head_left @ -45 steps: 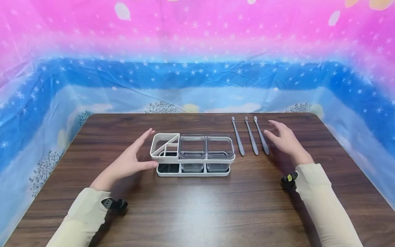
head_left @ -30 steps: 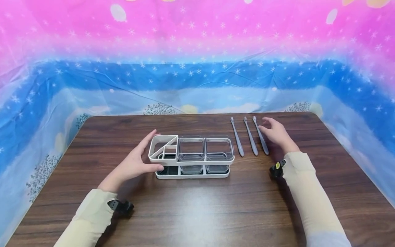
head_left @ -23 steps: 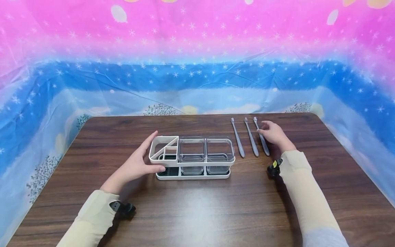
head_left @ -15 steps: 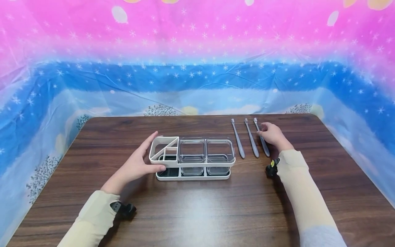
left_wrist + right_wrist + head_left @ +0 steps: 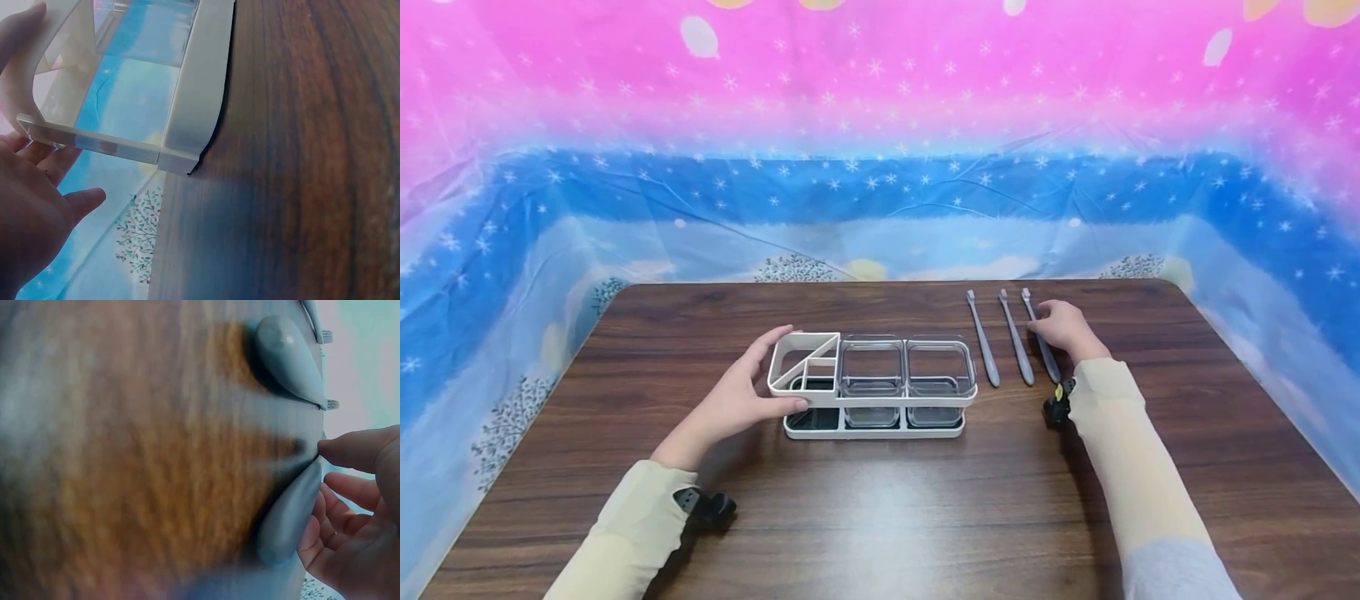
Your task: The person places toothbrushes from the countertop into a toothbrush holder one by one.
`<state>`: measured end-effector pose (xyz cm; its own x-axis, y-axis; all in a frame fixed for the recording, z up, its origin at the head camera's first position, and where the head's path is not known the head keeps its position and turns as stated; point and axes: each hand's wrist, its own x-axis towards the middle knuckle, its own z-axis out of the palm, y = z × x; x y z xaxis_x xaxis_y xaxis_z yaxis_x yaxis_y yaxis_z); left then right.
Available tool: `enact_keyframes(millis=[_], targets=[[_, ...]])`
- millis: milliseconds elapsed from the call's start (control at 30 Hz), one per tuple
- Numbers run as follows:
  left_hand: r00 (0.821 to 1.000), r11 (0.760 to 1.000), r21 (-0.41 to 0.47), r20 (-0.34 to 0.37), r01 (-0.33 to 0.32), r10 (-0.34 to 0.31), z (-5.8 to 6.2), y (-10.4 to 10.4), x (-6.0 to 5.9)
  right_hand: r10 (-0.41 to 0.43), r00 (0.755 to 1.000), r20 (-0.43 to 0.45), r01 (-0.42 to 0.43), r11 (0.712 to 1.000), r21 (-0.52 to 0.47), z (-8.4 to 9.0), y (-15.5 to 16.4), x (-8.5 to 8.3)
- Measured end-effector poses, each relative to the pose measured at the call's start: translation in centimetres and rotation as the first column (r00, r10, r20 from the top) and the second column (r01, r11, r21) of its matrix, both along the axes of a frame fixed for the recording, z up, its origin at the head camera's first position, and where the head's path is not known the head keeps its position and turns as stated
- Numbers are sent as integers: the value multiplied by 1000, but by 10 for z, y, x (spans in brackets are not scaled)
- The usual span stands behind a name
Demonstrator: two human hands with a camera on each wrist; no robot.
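Gripping step in hand, judged from the fingers: right hand [image 5: 1060,327] down on the rightmost toothbrush [image 5: 1040,335], thumb and fingers closing on its grey handle [image 5: 289,515] near the far right corner of the table [image 5: 880,517]. Pinch seemingly begun but brush flat on the wood, not yet lifted. Left hand [image 5: 739,396] at the left end of the white organizer [image 5: 871,385], thumb on the near side and fingers curled over the rim [image 5: 94,142], steadying it near the middle of the table.

Two more toothbrushes [image 5: 1000,337] just beside the held one, parallel, heads toward the far edge, apart from each other. Two clear square cups [image 5: 904,367] seated in the organizer, a divided white compartment [image 5: 801,362] at its left end.

Next move, probably: firm pinch at the thin handle, lift clear of the neighbours without rolling them, then over to the organizer. Risk: smooth handle slipping on the wood.

Dark brown wood-grain surface, slightly glossy. Around three sides, a plastic sheet [image 5: 880,125], pink above, blue with white stars and small trees below.
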<state>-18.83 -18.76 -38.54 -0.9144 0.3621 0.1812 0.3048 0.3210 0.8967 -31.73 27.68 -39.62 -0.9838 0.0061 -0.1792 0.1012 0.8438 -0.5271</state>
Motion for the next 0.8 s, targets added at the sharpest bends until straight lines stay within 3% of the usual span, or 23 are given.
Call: enact_keyframes(millis=[800], targets=[[1000, 1000, -23, 18, -14, 14, 3, 0, 1, 7, 1000, 5, -7, 998, 57, -3, -3, -3]])
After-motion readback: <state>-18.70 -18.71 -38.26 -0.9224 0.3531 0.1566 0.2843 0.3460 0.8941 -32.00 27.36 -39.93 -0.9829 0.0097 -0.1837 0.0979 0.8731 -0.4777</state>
